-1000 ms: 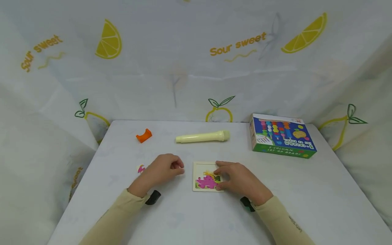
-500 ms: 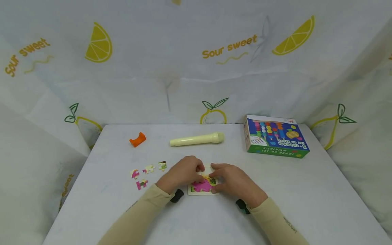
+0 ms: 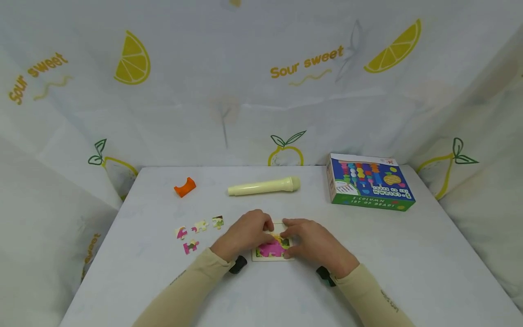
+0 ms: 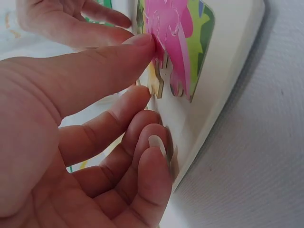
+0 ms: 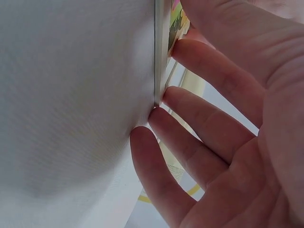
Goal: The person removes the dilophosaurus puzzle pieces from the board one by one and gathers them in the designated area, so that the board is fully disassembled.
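A small puzzle board (image 3: 264,260) with a pale frame lies in front of me, its lower part filled with pink, green and yellow pieces. My left hand (image 3: 249,230) reaches over its left side. In the left wrist view the thumb tip is on a pink puzzle piece (image 4: 164,31), the index fingertip close beneath it and the other fingers curled. On the opposite side, my right hand (image 3: 316,240) holds the board by its right edge, thumb near the front corner and fingers toward the back. The right wrist view shows its fingertips along the board's edge (image 5: 162,57).
Several loose puzzle pieces (image 3: 190,246) lie left of the board. Behind are an orange curved block (image 3: 185,187), a cream toy microphone (image 3: 263,186) and, at the back right, a bead-set box (image 3: 372,181). A printed curtain (image 3: 204,91) hangs behind the white table (image 3: 408,254).
My left hand has moved right, from beside the board to over it, uncovering loose pieces on the left. My right hand keeps its hold. Little differs over the last half second.
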The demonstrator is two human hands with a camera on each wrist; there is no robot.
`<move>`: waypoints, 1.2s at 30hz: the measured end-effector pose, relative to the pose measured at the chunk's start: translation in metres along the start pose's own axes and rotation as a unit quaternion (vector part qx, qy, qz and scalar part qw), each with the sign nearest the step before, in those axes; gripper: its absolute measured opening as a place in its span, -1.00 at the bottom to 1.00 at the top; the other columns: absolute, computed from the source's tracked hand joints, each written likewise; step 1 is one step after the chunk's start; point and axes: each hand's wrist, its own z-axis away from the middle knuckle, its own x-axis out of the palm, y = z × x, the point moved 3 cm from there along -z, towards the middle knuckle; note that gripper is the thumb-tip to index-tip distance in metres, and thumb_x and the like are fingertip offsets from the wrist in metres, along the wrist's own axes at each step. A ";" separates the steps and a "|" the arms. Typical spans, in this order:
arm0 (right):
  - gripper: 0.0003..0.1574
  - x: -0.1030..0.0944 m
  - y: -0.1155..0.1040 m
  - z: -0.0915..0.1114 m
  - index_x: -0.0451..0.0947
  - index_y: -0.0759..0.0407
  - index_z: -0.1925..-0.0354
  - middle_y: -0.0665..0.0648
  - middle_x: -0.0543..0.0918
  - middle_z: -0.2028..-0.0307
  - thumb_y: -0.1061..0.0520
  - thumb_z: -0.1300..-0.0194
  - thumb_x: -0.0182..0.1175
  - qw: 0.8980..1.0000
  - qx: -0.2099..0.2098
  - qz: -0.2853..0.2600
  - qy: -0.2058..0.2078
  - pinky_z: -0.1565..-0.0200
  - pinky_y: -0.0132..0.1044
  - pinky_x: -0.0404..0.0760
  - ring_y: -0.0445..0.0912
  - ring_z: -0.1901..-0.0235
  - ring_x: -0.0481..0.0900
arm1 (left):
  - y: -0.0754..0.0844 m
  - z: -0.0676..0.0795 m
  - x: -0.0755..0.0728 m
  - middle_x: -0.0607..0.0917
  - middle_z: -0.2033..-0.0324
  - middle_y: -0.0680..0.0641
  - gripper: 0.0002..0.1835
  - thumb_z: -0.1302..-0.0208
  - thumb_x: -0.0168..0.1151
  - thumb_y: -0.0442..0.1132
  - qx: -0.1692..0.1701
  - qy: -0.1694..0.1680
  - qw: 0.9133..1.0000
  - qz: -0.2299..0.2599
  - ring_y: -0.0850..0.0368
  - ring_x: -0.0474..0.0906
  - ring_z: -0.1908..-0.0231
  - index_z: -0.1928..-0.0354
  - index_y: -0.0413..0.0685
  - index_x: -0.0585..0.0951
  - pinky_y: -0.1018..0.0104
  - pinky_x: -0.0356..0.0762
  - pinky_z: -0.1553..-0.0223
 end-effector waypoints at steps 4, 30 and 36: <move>-0.48 0.001 0.000 0.001 0.85 -0.05 -0.05 0.03 0.62 -0.46 -0.04 -0.10 0.70 1.000 -0.005 0.005 0.004 -0.46 0.14 0.52 0.10 -0.50 0.53 | -0.001 0.000 0.001 0.65 0.33 0.09 -0.80 -0.31 0.58 -0.13 0.006 0.005 1.000 0.002 0.20 0.53 0.30 0.18 -0.01 0.74 0.31 0.54 0.20; -0.47 -0.002 0.000 -0.001 0.85 -0.11 -0.07 -0.02 0.60 -0.48 -0.08 -0.11 0.69 1.000 0.010 0.011 -0.004 -0.48 0.14 0.50 0.08 -0.53 0.49 | -0.006 -0.001 -0.009 0.72 0.38 0.17 -0.93 -0.48 0.41 -0.17 0.019 0.012 0.999 0.042 0.23 0.57 0.31 0.24 0.15 0.78 0.29 0.55 0.16; -0.48 0.000 0.000 -0.001 0.85 -0.12 -0.07 -0.03 0.60 -0.47 -0.07 -0.11 0.68 1.000 0.010 0.001 -0.004 -0.48 0.14 0.50 0.08 -0.53 0.49 | -0.009 -0.001 -0.011 0.72 0.38 0.18 -0.92 -0.48 0.40 -0.16 0.023 0.000 0.998 0.059 0.24 0.57 0.30 0.25 0.17 0.78 0.29 0.55 0.13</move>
